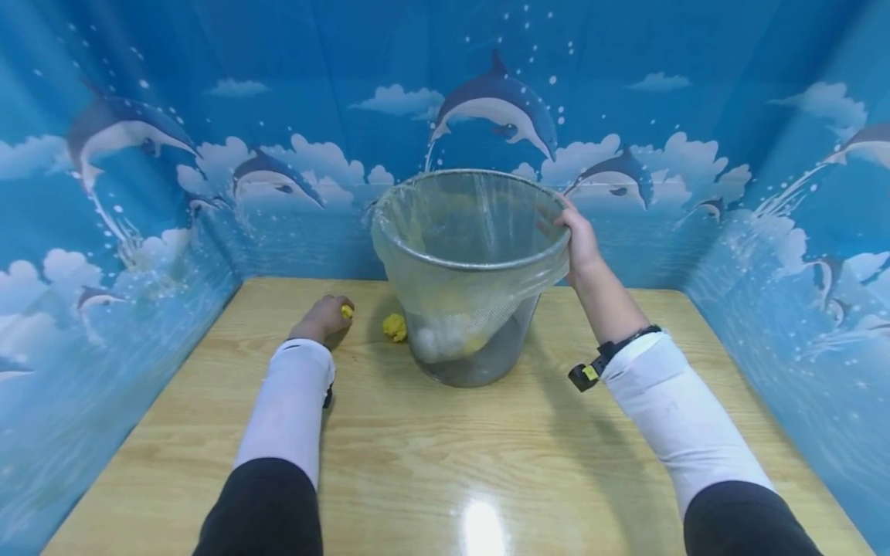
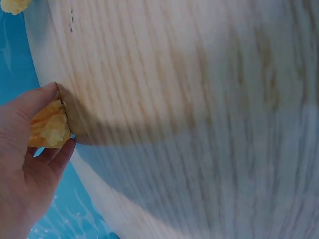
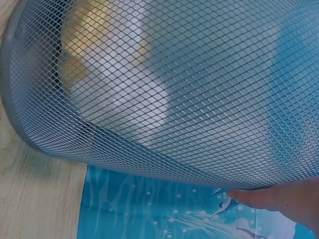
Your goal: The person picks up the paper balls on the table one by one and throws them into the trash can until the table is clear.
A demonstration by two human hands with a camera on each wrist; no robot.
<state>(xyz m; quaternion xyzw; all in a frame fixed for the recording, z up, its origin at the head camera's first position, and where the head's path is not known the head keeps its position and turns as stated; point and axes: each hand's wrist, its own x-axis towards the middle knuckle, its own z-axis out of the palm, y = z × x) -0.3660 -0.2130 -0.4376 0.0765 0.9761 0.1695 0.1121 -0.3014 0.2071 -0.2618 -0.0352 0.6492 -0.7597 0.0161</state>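
My left hand (image 1: 324,317) is low over the left part of the table, its thumb and fingers around a crumpled yellow paper ball (image 2: 52,128). A second yellow paper ball (image 1: 394,327) lies on the table between that hand and a metal mesh wastebasket (image 3: 209,99). A translucent plastic bag (image 1: 445,289) lines the wastebasket and folds over its rim. My right hand (image 1: 582,241) grips the rim on the right side, with some fingers seen through the bag. White and yellow crumpled pieces (image 3: 124,84) show through the mesh near the bottom.
The wood-grain table (image 1: 417,463) carries the wastebasket near its back edge. Blue curtains (image 1: 313,77) printed with dolphins and clouds enclose the back and both sides. A black strap (image 1: 619,347) is around the right wrist.
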